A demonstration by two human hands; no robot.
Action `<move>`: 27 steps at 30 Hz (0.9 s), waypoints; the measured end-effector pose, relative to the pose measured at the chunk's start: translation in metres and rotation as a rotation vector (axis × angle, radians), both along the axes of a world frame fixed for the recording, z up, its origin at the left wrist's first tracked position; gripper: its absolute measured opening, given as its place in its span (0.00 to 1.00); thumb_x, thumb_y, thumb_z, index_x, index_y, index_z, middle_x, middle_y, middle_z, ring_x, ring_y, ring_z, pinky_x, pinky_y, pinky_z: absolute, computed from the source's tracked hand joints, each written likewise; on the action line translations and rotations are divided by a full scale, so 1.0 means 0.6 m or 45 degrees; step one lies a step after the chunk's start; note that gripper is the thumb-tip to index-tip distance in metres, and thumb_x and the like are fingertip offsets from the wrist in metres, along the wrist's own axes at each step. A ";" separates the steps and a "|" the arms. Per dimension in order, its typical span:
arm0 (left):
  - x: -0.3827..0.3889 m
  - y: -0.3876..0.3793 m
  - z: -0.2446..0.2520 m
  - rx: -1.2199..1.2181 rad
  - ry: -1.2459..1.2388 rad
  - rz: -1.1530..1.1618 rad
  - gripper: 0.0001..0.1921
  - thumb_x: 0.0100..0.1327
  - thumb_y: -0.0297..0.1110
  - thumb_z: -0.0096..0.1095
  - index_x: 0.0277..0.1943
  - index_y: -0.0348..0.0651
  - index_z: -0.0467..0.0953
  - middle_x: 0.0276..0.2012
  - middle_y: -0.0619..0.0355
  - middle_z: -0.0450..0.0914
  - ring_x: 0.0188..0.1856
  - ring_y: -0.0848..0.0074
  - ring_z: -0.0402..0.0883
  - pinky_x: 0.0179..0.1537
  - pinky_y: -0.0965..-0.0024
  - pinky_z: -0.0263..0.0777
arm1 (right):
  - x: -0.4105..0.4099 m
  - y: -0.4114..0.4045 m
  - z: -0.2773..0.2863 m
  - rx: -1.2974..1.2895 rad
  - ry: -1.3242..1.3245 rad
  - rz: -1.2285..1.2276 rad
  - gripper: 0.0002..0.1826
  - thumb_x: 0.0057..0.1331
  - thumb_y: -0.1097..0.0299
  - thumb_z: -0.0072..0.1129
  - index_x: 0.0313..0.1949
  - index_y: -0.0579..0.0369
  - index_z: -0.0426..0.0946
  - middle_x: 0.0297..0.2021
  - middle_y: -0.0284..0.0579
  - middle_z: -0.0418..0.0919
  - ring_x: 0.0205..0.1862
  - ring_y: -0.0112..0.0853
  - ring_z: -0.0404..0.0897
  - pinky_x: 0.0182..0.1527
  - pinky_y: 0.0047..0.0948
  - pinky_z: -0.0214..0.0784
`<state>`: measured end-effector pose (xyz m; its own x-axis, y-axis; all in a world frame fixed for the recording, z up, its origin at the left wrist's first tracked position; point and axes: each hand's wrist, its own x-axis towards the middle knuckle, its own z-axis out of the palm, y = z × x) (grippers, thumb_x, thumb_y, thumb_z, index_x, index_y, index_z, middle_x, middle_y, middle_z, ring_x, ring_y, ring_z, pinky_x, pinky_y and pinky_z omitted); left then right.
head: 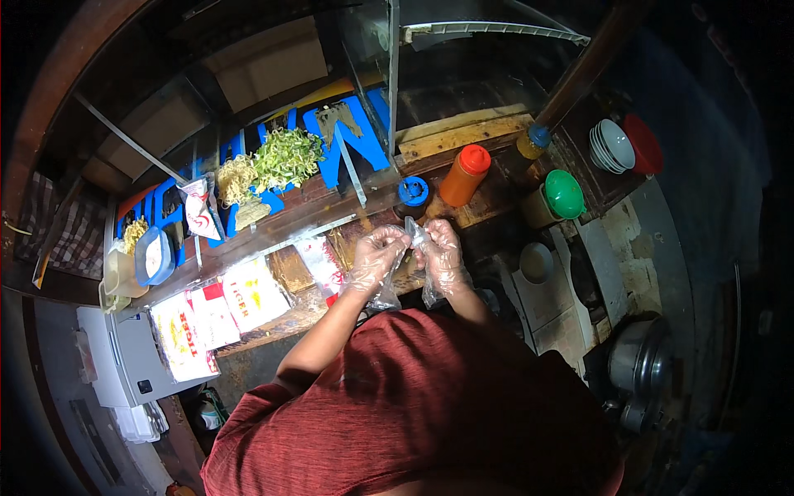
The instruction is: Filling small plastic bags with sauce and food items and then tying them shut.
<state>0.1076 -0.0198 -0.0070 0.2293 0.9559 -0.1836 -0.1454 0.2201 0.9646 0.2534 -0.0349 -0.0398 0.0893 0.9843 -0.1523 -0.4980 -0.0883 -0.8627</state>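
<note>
Both my hands wear loose clear plastic gloves and meet over the near edge of the wooden counter. Between them is a small clear plastic bag [417, 234] with something whitish inside, its top sticking up. My left hand [377, 257] pinches the bag from the left. On its other side, my right hand [443, 251] has its fingers curled around it. Just beyond the hands stand a dark bottle with a blue lid [413, 192] and an orange squeeze bottle with a red cap [465, 177]. A white packet with red print [322, 260] lies beside my left wrist.
Behind glass sit noodles [236, 178] and chopped greens [288, 158]. Bright printed packets [254, 294] cover the counter's left part. To the right are a green strainer [564, 194], stacked white bowls [614, 147], a small bowl [536, 263] and a metal pot [639, 356].
</note>
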 end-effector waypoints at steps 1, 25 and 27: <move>0.001 0.001 -0.001 0.045 0.082 0.000 0.05 0.63 0.29 0.62 0.36 0.36 0.78 0.29 0.65 0.78 0.30 0.88 0.71 0.32 0.80 0.66 | 0.000 0.002 -0.008 0.033 -0.078 -0.030 0.09 0.66 0.77 0.50 0.41 0.51 0.62 0.25 0.38 0.73 0.18 0.20 0.68 0.17 0.18 0.59; -0.025 0.034 -0.006 -0.117 0.111 -0.296 0.09 0.63 0.35 0.65 0.39 0.39 0.76 0.29 0.62 0.77 0.26 0.82 0.74 0.28 0.78 0.71 | 0.054 0.003 0.020 -0.051 0.002 0.280 0.12 0.61 0.77 0.52 0.42 0.51 0.62 0.26 0.35 0.69 0.20 0.19 0.67 0.19 0.18 0.62; -0.026 0.037 0.003 -0.221 0.030 -0.379 0.10 0.63 0.36 0.64 0.40 0.39 0.76 0.30 0.62 0.77 0.27 0.81 0.74 0.28 0.77 0.72 | 0.067 0.003 0.014 -0.113 0.226 0.411 0.13 0.60 0.75 0.53 0.43 0.51 0.62 0.26 0.36 0.69 0.20 0.21 0.67 0.20 0.20 0.64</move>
